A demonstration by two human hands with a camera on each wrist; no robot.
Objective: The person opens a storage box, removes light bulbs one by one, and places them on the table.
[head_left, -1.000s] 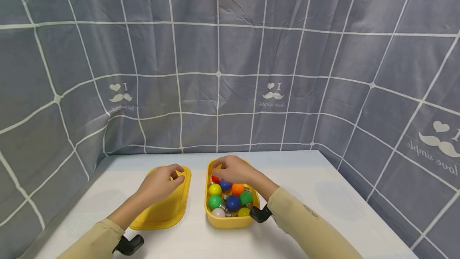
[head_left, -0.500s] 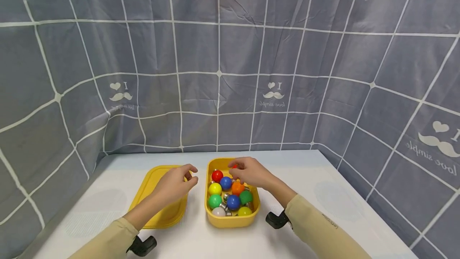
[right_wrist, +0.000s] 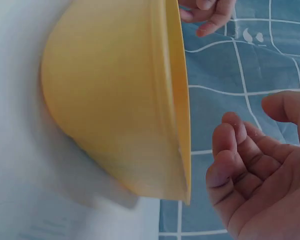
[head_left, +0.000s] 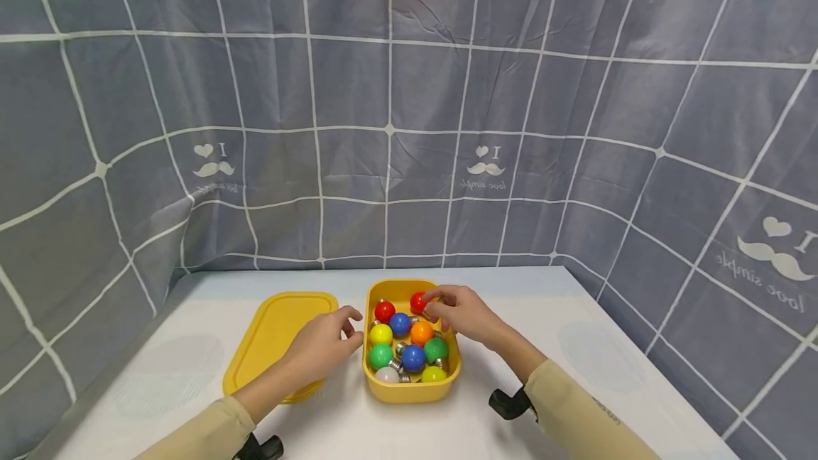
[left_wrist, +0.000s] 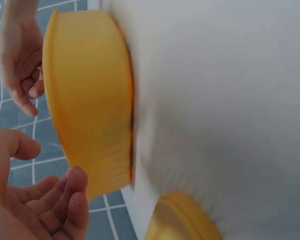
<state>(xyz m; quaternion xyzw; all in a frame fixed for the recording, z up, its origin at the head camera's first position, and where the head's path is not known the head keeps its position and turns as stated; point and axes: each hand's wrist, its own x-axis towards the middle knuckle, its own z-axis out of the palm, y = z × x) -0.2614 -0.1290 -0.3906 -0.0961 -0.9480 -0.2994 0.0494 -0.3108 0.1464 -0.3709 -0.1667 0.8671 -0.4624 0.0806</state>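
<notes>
A yellow plastic box (head_left: 409, 393) holds several round coloured light bulbs with metal screw bases. One red bulb (head_left: 384, 311) lies at its far left, another red bulb (head_left: 418, 302) at its far right. My left hand (head_left: 322, 345) is just outside the left rim, fingers loosely bent and nothing held. Over the right rim hovers my right hand (head_left: 465, 314), its fingertips beside the far red bulb in the head view. In the right wrist view the right hand (right_wrist: 262, 172) shows an empty palm, apart from the box wall (right_wrist: 105, 100).
A yellow lid (head_left: 271, 329) lies flat on the white table (head_left: 543, 403) left of the box, partly under the left forearm. A grey checked curtain (head_left: 351, 91) surrounds the back and sides.
My left hand has moved right, from over the lid to beside the box. My right hand has drawn back to the right, from over the bulbs to the right rim, uncovering both red bulbs.
</notes>
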